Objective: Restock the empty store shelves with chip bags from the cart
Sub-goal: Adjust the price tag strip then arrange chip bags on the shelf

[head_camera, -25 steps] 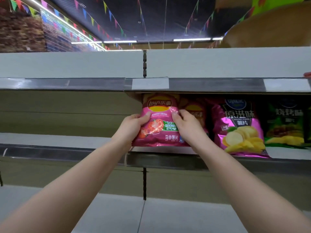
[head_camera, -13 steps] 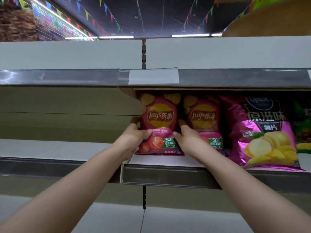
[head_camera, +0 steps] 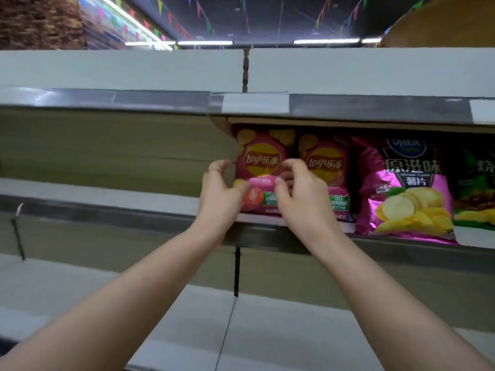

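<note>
Four chip bags stand in a row on your shelf (head_camera: 261, 219): a left red bag (head_camera: 261, 162), a second red bag (head_camera: 325, 164), one magenta bag (head_camera: 409, 188) and one green bag (head_camera: 476, 188). Your left hand (head_camera: 222, 194) and right hand (head_camera: 302, 202) flank the left red bag with fingers curled. They are too blurred to tell whether they grip it.

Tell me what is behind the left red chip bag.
Nothing shows behind the left red chip bag: the bag, the left hand and the right hand cover that space. Beige back wall shows beside it.
</note>
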Available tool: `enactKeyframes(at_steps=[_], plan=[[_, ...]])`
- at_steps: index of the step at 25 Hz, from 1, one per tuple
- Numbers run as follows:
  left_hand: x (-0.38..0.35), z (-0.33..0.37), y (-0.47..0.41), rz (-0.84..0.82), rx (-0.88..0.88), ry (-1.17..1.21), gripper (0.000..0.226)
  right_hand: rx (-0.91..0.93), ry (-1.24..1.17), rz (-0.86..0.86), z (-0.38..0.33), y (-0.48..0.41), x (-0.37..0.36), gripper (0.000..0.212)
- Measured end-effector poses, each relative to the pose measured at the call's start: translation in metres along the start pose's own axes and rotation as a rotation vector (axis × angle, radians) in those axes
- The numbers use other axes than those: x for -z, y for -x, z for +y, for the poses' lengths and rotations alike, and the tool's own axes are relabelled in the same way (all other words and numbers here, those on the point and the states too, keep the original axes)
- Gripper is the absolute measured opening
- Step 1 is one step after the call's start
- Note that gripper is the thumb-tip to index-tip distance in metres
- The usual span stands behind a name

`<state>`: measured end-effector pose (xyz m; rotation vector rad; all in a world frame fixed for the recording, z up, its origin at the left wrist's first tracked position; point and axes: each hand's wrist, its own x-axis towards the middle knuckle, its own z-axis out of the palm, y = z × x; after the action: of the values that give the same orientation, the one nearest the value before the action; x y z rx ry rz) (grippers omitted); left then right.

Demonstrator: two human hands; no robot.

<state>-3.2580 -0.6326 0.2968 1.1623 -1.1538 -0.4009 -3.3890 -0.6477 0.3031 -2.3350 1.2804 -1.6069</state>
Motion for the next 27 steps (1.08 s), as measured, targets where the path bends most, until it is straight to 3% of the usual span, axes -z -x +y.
enactKeyframes(at_steps=[3, 7, 17, 27], plan=[[0.031, 0.007, 0.044, 0.194, -0.120, 0.078, 0.036, 0.103, -0.311, 0.165, -0.024, 0.033, -0.008, 0.025], [0.076, 0.012, 0.101, 0.279, -0.111, 0.130, 0.032, 0.069, -0.599, 0.180, -0.064, 0.080, -0.027, 0.025], [0.221, -0.004, 0.142, 0.480, -0.031, 0.120, 0.028, 0.092, -0.994, -0.082, -0.195, 0.121, -0.110, 0.029], [0.489, -0.065, 0.165, 0.779, 0.222, -0.014, 0.011, 0.063, -1.216, -0.499, -0.398, 0.188, -0.302, 0.030]])
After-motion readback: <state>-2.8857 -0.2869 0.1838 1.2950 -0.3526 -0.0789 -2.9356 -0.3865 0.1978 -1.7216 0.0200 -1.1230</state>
